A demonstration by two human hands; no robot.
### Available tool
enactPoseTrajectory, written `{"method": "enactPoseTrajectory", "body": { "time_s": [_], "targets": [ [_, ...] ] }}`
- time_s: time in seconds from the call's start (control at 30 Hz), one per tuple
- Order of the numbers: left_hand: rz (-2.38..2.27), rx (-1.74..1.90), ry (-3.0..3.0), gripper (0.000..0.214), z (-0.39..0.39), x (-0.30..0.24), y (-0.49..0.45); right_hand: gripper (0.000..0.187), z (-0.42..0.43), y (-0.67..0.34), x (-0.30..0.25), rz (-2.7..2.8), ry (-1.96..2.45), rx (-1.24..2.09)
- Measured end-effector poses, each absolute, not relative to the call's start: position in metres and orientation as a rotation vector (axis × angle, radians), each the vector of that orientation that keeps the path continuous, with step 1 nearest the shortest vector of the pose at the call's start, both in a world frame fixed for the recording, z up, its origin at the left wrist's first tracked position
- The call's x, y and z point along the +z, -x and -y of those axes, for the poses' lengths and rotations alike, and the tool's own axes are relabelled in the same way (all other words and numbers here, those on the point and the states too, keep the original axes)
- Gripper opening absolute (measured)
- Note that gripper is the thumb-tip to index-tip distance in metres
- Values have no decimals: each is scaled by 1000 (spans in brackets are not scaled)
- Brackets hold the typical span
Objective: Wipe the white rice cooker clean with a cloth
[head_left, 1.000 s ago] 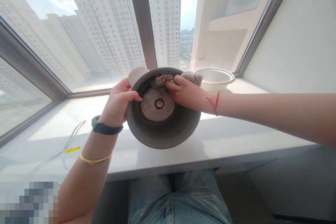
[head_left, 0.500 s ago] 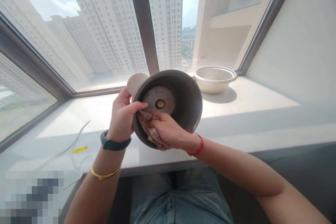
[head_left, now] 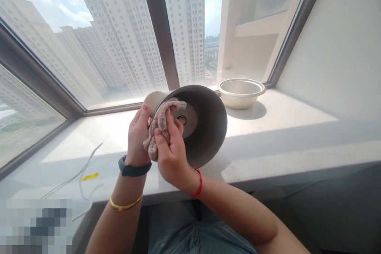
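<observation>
Right now the left hand clamps the grey metal pot at its left rim, tilted and held up over the stone windowsill, while the right hand closes tightly on a mottled pink cloth pressed against the pot's inside.

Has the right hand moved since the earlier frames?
Yes. The right hand has moved left, farther from the metal bowl that sits on the sill.
</observation>
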State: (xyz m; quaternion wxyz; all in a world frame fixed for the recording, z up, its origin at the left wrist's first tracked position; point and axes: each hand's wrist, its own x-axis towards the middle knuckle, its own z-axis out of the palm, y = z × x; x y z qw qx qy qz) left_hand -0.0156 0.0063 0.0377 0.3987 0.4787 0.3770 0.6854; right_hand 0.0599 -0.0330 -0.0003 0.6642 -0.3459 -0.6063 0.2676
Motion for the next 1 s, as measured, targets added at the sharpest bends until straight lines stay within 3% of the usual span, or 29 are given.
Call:
{"method": "enactPoseTrajectory", "body": {
  "time_s": [0.17, 0.43, 0.57, 0.73, 1.0],
  "targets": [
    [-896, 1722, -1160, 33, -9, 44, 10, 59, 22, -67, 3, 1559, 921, 187],
    [-969, 1816, -1099, 35, -13, 39, 0, 61, -37, -75, 31, 1163, 1138, 157],
    [-988, 1911, -1109, 39, -13, 39, -2, 61, -37, -88, 37, 1357, 1187, 92],
    [-1032, 1961, -1127, 51, -15, 41, 7, 57, -39, -128, 29, 1758, 1132, -289],
    [-1059, 2003, -1111, 40, -20, 41, 1, 61, -24, -188, -17, 1626, 1608, -496]
  ]
}}
